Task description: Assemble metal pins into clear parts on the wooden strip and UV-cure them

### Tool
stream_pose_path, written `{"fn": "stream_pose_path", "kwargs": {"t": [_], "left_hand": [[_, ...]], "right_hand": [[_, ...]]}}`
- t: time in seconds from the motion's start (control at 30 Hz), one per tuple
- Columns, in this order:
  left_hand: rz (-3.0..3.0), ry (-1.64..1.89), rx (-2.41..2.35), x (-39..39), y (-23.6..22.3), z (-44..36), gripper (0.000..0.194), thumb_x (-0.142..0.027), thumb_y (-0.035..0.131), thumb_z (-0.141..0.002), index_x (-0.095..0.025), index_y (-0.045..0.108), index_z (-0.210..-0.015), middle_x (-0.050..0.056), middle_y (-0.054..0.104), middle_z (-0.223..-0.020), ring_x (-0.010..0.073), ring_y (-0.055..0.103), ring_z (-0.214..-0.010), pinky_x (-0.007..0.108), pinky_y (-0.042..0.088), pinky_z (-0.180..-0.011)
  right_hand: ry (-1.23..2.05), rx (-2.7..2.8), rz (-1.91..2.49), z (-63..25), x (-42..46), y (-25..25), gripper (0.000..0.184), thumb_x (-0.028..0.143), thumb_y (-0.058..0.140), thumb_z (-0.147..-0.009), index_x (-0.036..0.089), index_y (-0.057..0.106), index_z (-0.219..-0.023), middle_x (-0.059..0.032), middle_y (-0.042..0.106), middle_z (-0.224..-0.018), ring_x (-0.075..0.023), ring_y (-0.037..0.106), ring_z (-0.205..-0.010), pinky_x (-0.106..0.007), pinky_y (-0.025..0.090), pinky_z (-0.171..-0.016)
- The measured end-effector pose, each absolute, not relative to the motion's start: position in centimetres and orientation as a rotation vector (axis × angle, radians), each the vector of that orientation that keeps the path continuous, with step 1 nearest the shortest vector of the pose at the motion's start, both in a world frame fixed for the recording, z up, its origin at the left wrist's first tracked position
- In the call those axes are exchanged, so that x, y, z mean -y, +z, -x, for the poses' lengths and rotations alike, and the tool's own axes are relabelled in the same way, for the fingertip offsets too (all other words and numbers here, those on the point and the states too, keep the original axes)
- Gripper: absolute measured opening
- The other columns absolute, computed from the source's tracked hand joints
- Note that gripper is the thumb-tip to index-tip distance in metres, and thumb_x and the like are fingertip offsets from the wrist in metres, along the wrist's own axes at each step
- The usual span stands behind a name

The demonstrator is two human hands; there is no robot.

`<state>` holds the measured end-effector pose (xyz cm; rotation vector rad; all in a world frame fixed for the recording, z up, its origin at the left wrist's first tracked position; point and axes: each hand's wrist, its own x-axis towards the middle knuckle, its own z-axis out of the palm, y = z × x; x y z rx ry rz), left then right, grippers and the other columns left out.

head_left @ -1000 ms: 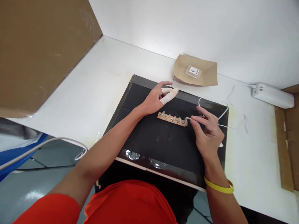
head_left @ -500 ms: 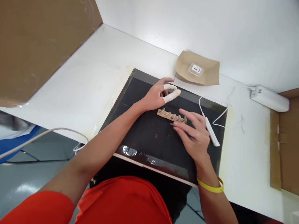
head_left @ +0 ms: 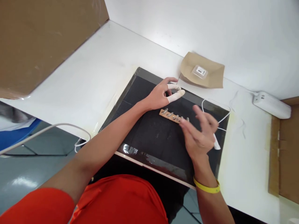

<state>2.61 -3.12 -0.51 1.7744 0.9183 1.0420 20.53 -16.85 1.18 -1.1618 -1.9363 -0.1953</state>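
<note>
On the black mat (head_left: 149, 137) lies a short wooden strip (head_left: 168, 116) with several metal pegs standing along it, some of them leaning. My left hand (head_left: 161, 95) is held above and beyond the strip, with white finger cots on the thumb and index finger. Those two tips are pinched close together; whatever may be between them is too small to make out. My right hand (head_left: 201, 135), with a yellow wristband, hovers by the strip's right end, fingers spread and slightly blurred. Its thumb and fingertips cover part of that end. I see nothing held in it.
Behind the mat stands a brown paper tray (head_left: 215, 73) with a small clear labelled case (head_left: 200, 72) inside. A white pen-shaped stick (head_left: 216, 143) with a cable lies partly behind my right hand. A white power strip (head_left: 272, 105) and cardboard panels (head_left: 46, 40) flank the table.
My right hand has lifted off the strip's right end, and its fingers have spread and risen. The left hand keeps its pinch in about the same place. The whole view has shifted slightly.
</note>
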Motion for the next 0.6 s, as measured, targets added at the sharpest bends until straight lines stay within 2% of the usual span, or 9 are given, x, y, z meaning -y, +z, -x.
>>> {"fn": "stream_pose_path", "kwargs": {"t": [0.13,0.3,0.47,0.6], "left_hand": [[-1.786,1.022,-0.932,3.2,-0.4,-2.7,0.059,-0.075,0.062,-0.088,-0.019,0.078,-0.102,0.010,0.058,-0.143,0.0086,0.058,-0.074,0.030,0.054,-0.073],[-1.765,1.025,-0.923,3.0,-0.5,-2.5,0.056,-0.072,0.064,-0.089,-0.019,0.077,-0.104,0.011,0.057,-0.144,0.0105,0.061,-0.077,0.032,0.053,-0.073],[-1.776,0.989,-0.952,3.1,-0.3,-2.5,0.053,-0.069,0.065,-0.090,-0.018,0.077,-0.103,0.010,0.056,-0.146,0.0102,0.061,-0.078,0.032,0.053,-0.074],[-1.797,0.994,-0.954,3.0,-0.3,-2.5,0.046,-0.061,0.066,-0.092,-0.017,0.077,-0.103,0.011,0.057,-0.146,0.0102,0.062,-0.079,0.032,0.054,-0.077]], "right_hand": [[-0.286,1.848,1.253,-20.6,17.0,0.6,0.050,0.008,0.075,-0.089,0.040,0.073,-0.128,-0.0005,0.058,-0.156,-0.0299,0.058,-0.129,-0.048,0.060,-0.092],[-0.270,2.111,1.048,-19.1,17.6,0.9,0.048,0.003,0.083,-0.080,0.033,0.076,-0.117,-0.0007,0.053,-0.160,-0.0271,0.059,-0.128,-0.044,0.060,-0.101],[-0.376,1.895,1.225,-20.3,17.0,0.9,0.050,0.003,0.081,-0.082,0.034,0.076,-0.121,-0.0024,0.056,-0.158,-0.0313,0.057,-0.131,-0.049,0.059,-0.097],[-0.278,2.064,1.091,-19.0,17.7,0.5,0.045,0.010,0.082,-0.084,0.036,0.076,-0.120,-0.0011,0.058,-0.155,-0.0264,0.060,-0.127,-0.045,0.061,-0.100]]}}
